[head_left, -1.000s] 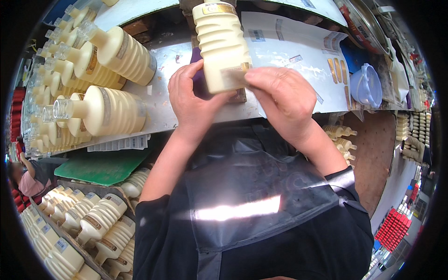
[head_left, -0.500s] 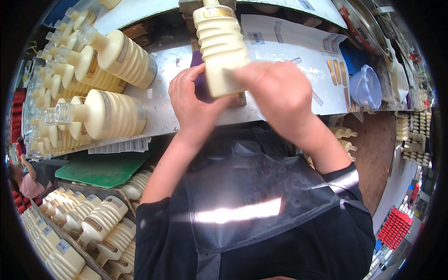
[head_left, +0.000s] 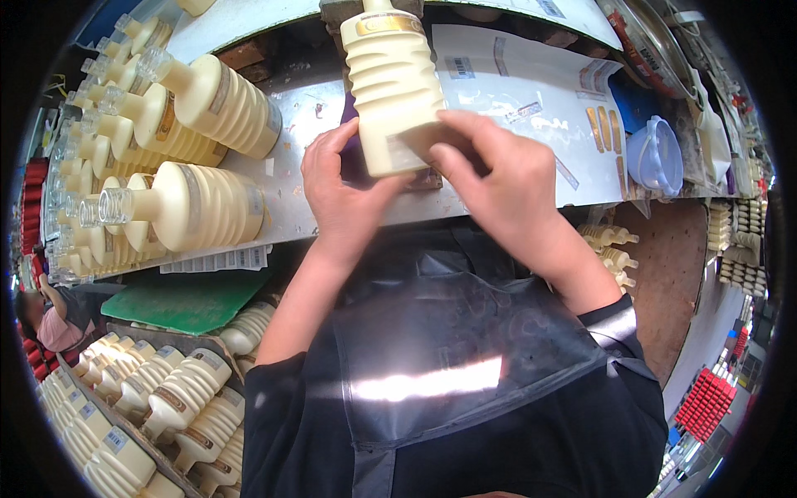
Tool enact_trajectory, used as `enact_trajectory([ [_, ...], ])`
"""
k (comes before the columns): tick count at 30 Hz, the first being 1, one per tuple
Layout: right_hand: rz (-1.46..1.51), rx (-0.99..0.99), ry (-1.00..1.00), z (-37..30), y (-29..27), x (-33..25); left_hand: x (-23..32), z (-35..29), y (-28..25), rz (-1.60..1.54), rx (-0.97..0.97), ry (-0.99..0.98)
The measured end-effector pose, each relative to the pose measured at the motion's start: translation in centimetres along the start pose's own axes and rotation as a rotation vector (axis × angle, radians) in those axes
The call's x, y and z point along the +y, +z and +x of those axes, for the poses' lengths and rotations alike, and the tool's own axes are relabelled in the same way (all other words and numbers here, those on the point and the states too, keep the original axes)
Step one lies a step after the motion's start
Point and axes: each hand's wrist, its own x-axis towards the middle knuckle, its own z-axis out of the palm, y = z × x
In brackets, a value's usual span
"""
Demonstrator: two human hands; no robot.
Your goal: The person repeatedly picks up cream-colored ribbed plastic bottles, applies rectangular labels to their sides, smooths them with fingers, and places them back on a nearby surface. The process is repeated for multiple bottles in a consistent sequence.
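Note:
A cream ribbed bottle [head_left: 394, 79] with a gold band near its shoulder lies before me, its neck pointing away. My left hand [head_left: 340, 178] is closed round the bottle's near left corner, the thumb along its base edge. At the lower right side of the bottle, my right hand [head_left: 506, 170] is curled, with thumb and forefinger touching the bottle's edge. A greyish patch shows on the smooth lower face beside those fingertips; whether it is shadow or a clear film I cannot tell. Something purple [head_left: 355, 158] shows under the bottle, mostly hidden.
Several similar bottles [head_left: 220, 108] crowd the bench at the left, and more fill a crate [head_left: 137, 432] below. A white sheet [head_left: 548, 75] at the right carries clear labels and gold strips [head_left: 604, 129]. Beside it stands a pale blue bucket [head_left: 656, 156]. A green board [head_left: 187, 299] lies lower left.
My right hand has slowed from a blur; its thumb and forefinger now show at the bottle's lower right edge. The left hand keeps its hold, and the bottle has barely shifted.

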Motion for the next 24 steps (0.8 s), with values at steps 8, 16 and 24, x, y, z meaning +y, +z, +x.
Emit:
enact_trajectory([
  [8,0.089,-0.164,0.251,-0.5,0.9,-0.2,-1.1,-0.4,-0.1,-0.112,-0.035,-0.079],
  [16,0.2,-0.17,0.391,-1.0,1.1,0.4,0.7,0.7,1.1,-0.346,-0.029,-0.38],
  [24,0.327,-0.187,0.626,-3.2,2.1,4.7,-0.8,0.7,2.0,-0.389,-0.011,-0.281],
])
